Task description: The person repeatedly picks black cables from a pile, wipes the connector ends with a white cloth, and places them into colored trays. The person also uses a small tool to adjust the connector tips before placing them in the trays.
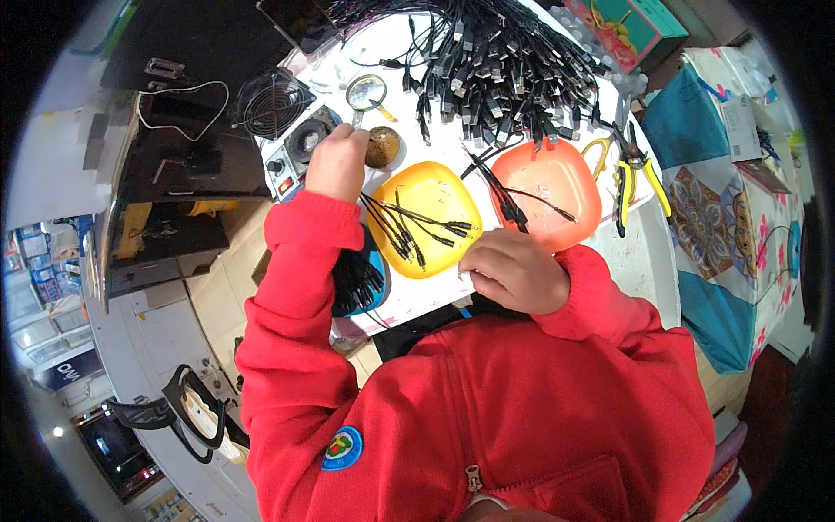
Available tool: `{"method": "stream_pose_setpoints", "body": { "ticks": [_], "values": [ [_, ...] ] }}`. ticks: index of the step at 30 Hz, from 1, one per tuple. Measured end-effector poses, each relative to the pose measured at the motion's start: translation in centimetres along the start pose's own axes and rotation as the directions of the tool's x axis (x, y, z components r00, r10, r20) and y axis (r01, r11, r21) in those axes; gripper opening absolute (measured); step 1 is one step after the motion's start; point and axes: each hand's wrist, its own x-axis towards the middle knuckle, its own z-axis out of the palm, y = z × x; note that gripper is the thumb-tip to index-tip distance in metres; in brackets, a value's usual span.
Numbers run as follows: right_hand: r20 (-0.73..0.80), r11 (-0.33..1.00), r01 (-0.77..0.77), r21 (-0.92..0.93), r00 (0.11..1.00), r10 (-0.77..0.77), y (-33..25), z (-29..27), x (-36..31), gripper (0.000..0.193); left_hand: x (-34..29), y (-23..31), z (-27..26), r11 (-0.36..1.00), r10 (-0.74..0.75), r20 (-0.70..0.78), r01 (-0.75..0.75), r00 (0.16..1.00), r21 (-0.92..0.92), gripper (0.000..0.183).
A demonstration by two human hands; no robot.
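My left hand point(337, 162) reaches out over the white table point(648, 261), fingers closed near a small grey control box point(300, 148) and beside a round brown ball-like object point(382, 146); what it grips is hidden. My right hand point(513, 270) rests curled at the near table edge, just below a yellow dish point(435, 196) that holds several short black cables point(409, 228). An orange dish point(557, 178) to the right holds a few more cables. Both arms wear red sleeves.
A big heap of black cables point(491, 61) fills the far side of the table. A magnifying glass point(367, 91), a small wire-guard fan point(271, 104), yellow-handled pliers point(631, 174) and a blue dish of cables point(361, 283) lie around. A patterned cloth point(726, 209) is at right.
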Motion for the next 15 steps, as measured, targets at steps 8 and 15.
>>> {"method": "stream_pose_setpoints", "body": {
  "ticks": [8,15],
  "values": [
    [0.049,0.998,-0.041,-0.049,0.998,0.044,-0.9,0.0,-0.5,0.013,-3.7,-1.9,-5.8,0.971,-0.047,-0.323,-0.033,0.945,-0.236,0.011],
    [0.061,0.999,-0.036,-0.035,0.997,0.038,-1.5,0.8,-0.3,0.015,-3.7,-6.3,-5.3,0.966,-0.196,-0.261,0.139,0.945,-0.22,0.012]
  ]
}}
